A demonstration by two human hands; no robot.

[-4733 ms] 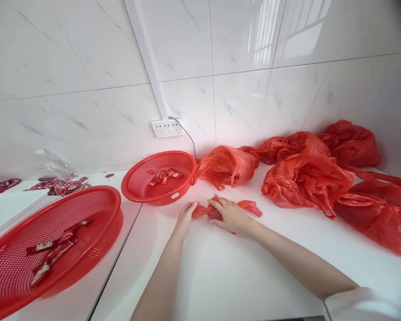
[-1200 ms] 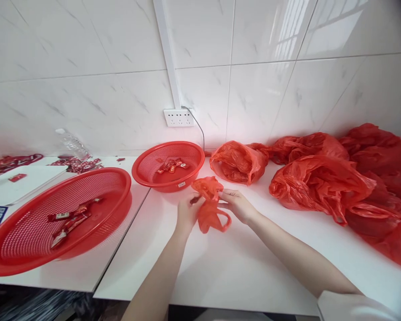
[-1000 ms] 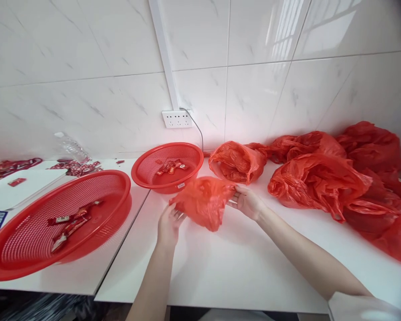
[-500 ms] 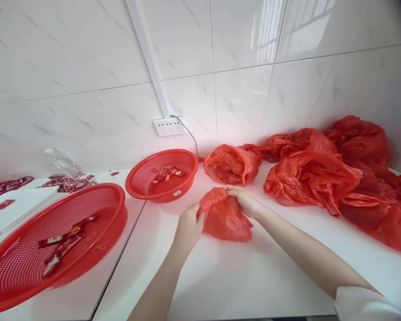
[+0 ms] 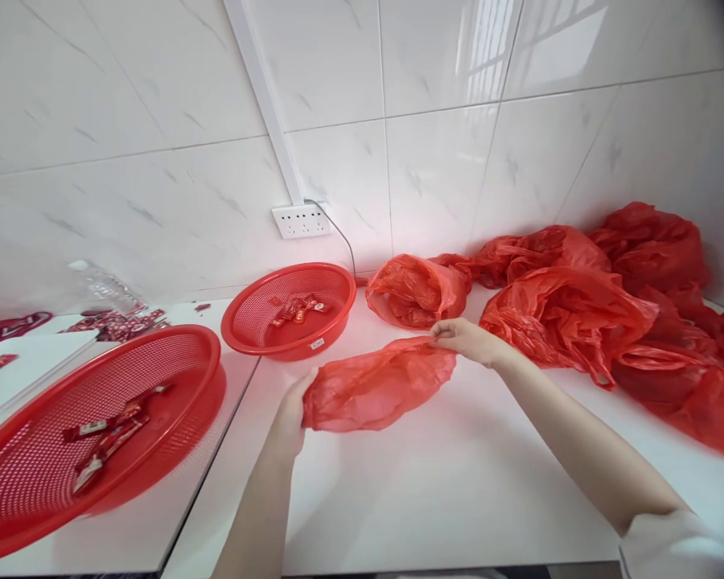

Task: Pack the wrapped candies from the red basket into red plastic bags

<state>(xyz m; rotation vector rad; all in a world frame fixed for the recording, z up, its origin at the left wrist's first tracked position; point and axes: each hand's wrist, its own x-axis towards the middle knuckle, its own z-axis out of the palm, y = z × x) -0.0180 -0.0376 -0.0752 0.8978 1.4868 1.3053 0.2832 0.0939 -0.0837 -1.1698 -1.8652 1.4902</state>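
Note:
A thin red plastic bag is stretched sideways between my two hands above the white table. Closed on its left end is my left hand, its fingers partly hidden by the plastic. My right hand pinches the upper right edge of the bag. Just behind the right hand stands another red plastic bag, its mouth facing me. The smaller red basket is behind and left of the held bag, with several small red packets in it.
At left, a larger red basket holds several wrapped red packets. A clear plastic bottle lies by scattered red wrappers near the wall. Crumpled red bags pile up on the right. A cable hangs from the wall socket.
My hands have moved apart, left hand to the left and right hand to the right. The bunched bag is now spread wide between them.

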